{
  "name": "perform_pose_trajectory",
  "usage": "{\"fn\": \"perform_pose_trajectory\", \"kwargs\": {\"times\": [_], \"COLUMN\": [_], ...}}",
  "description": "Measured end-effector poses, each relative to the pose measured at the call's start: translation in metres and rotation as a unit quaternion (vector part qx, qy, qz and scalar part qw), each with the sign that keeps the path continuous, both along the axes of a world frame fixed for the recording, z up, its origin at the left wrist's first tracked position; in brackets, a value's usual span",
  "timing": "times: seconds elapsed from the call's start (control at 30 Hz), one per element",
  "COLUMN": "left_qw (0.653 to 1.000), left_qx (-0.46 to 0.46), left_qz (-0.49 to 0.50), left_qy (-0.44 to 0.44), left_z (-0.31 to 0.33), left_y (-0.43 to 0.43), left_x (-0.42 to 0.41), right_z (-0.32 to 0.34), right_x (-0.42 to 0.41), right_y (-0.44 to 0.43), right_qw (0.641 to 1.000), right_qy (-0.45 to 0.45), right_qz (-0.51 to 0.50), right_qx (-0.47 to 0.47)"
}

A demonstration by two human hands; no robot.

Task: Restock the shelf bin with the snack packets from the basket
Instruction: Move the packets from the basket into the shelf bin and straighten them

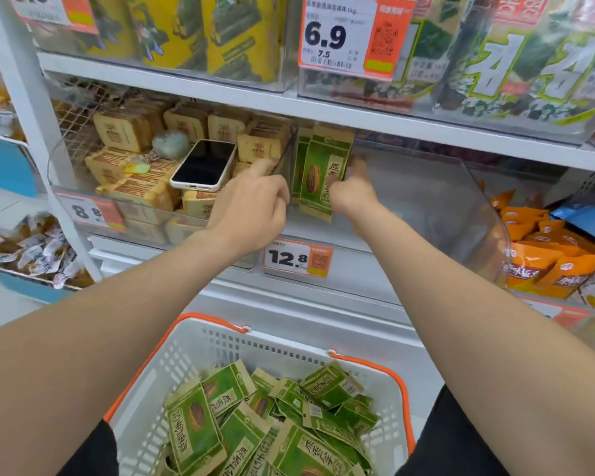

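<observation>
A person's arms reach from below to a clear shelf bin (426,201). Two green snack packets (318,173) stand upright at the bin's left end. The right hand (352,188) pinches the front packet's right edge with curled fingers. The left hand (251,204) sits curled against the packets' left side, and it is unclear whether it grips them. Below, a white basket (220,338) with orange handles holds a heap of loose packets (289,424). In the neighbouring bin a phone (205,164) lies on tan packs (124,132).
</observation>
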State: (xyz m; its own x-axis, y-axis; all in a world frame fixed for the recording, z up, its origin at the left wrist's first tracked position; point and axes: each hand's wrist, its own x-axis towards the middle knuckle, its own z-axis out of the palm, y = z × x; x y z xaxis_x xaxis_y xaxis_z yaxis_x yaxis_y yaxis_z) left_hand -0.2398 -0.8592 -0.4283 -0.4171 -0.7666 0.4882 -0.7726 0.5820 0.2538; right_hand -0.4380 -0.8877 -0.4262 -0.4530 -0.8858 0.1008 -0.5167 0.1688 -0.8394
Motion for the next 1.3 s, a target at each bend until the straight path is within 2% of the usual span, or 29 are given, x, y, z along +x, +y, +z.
{"fn": "perform_pose_trajectory", "kwargs": {"times": [0.17,0.3,0.53,0.63,0.8,0.97,1.2,1.3], "left_qw": [0.999,0.999,0.999,0.999,1.000,1.000,1.000,1.000], "left_qx": [-0.014,-0.014,-0.015,-0.014,-0.008,0.004,0.003,-0.003], "left_qz": [-0.034,-0.025,-0.028,-0.026,-0.019,-0.019,-0.023,-0.019], "left_qy": [0.009,0.017,0.025,0.025,0.014,0.015,0.018,0.014], "left_z": [-0.009,-0.010,-0.011,-0.009,-0.008,-0.007,-0.008,-0.008], "left_y": [-0.010,-0.013,-0.011,-0.009,-0.006,-0.005,-0.005,-0.005], "left_x": [-0.003,-0.006,-0.006,-0.006,-0.005,-0.005,-0.005,-0.006], "right_z": [0.000,-0.007,-0.007,-0.006,-0.012,-0.019,-0.020,-0.020], "right_x": [0.003,0.001,-0.002,-0.002,0.003,-0.001,-0.003,-0.003], "right_y": [-0.028,-0.041,-0.039,-0.034,-0.024,-0.020,-0.025,-0.022], "right_qw": [0.996,0.991,0.994,0.994,0.988,0.973,0.964,0.955], "right_qy": [0.072,0.121,0.064,0.090,0.131,0.120,0.143,0.180], "right_qz": [0.000,-0.029,-0.087,-0.057,0.065,0.185,0.197,0.205], "right_qx": [0.048,0.041,0.019,0.018,0.057,0.073,0.110,0.119]}}
